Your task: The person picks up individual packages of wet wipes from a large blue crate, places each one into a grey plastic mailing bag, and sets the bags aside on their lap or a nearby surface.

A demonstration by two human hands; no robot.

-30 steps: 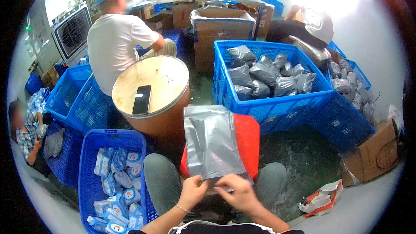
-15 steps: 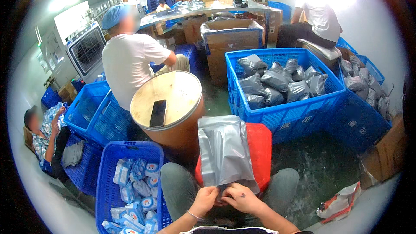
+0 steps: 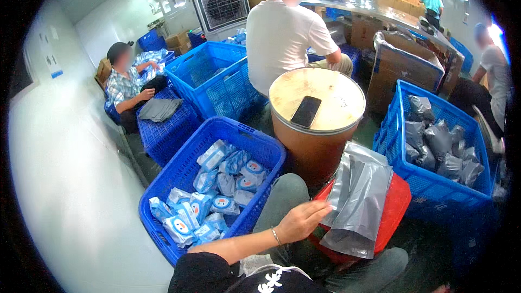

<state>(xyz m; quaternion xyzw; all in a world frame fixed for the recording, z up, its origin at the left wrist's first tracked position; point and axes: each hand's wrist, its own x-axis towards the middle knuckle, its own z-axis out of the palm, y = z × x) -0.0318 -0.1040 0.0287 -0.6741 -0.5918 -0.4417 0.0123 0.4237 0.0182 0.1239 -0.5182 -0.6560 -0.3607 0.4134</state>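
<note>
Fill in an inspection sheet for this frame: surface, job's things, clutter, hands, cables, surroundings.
Surface: red stool between the person's knees, with grey pouches lying on it.
Job's things: stack of grey foil pouches; blue crate at the left, holding blue-and-white packets.
Clutter: black phone lying flat on the brown drum.
Hands: left hand open, fingers touching the pouches' left edge; right hand not in view.
Cables: nothing seen.
Surroundings: blue crate of filled grey bags at the right; a seated person in a white shirt behind the drum; another person seated at the far left; cardboard boxes beyond.
</note>
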